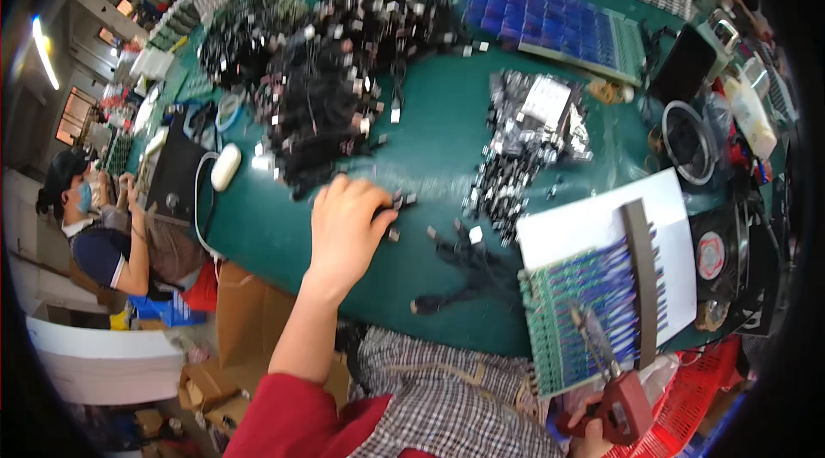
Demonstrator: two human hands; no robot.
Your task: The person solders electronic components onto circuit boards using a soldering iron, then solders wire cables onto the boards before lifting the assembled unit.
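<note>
Red cloth sleeve (pixel 288 424), lying nearest. Left hand (pixel 345 222), narrow, hold unclear: I am apparently picking black metal-tipped cable (pixel 404 198) off green tabletop (pixel 438 106), next needing firm pinch. Right hand (pixel 593 440): gripping dark-red pistol-shaped tool (pixel 626 404).

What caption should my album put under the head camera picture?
Left hand near black cables, right hand holding a red tool by a green-and-blue panel.

Left hand (pixel 348 219) forward, palm down, right hand (pixel 591 436) low, clenched
</note>
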